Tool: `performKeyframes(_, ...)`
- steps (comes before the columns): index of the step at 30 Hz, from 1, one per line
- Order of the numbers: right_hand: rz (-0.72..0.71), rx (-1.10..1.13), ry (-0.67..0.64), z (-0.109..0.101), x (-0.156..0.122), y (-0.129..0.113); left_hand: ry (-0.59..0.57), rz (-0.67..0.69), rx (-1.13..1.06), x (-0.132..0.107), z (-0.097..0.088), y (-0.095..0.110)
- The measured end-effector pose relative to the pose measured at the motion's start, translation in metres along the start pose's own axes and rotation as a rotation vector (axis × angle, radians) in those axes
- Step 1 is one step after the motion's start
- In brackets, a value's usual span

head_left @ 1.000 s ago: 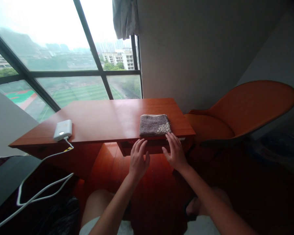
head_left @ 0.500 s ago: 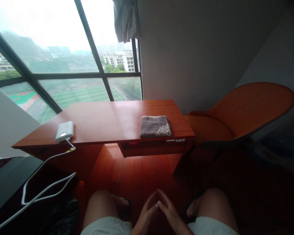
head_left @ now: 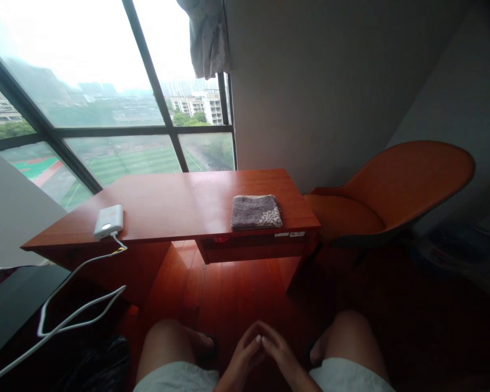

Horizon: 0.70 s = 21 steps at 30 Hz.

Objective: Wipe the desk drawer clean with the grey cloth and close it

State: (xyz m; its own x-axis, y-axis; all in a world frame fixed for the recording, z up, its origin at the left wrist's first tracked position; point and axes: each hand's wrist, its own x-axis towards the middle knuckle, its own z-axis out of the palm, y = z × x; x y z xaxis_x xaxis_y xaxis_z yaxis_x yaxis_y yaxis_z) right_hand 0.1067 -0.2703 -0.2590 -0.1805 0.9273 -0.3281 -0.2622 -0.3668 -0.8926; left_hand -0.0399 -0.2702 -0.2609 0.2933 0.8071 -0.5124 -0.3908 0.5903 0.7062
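My left hand (head_left: 246,351) and my right hand (head_left: 276,351) meet between my knees, low in the head view. Their fingertips and thumb tips touch each other, with the fingers stretched out and a gap between the palms. Neither hand holds anything. Beyond them stands a reddish wooden desk (head_left: 163,201). A folded grey-brown towel (head_left: 253,211) with a pale pattern at one corner lies near its front edge, well out of contact with the hands. On the desk's left part sits a white power bank (head_left: 109,220) with a white cable (head_left: 81,265) plugged into it.
An orange chair (head_left: 416,179) stands to the right of the desk. A window (head_left: 114,109) is behind it. The cable loops down past a dark flat surface (head_left: 20,305) at left, near a black plastic bag (head_left: 106,359). A shallow drawer (head_left: 253,249) hangs under the desktop.
The view has shifted slightly, so the chair and towel appear a little further left. My hands remain joined at the fingertips. The towel and power bank stay in place on the desk.
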Motion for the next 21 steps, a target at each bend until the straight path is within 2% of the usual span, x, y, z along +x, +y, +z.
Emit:
performKeyframes(4,-0.009,-0.018,0.010,-0.003,0.002,0.007,-0.020,-0.031,0.027,0.003,-0.006,-0.005)
performKeyframes(12,-0.005,0.022,0.010,-0.002,0.003,0.015,0.047,-0.013,0.044,0.005,-0.009,-0.010)
performKeyframes(17,0.008,0.040,0.020,-0.004,0.004,0.017,0.060,-0.067,0.090,0.010,-0.012,-0.012)
performKeyframes(21,0.027,0.031,0.020,-0.004,0.005,0.015,0.087,-0.029,0.097,0.009,-0.009,-0.011)
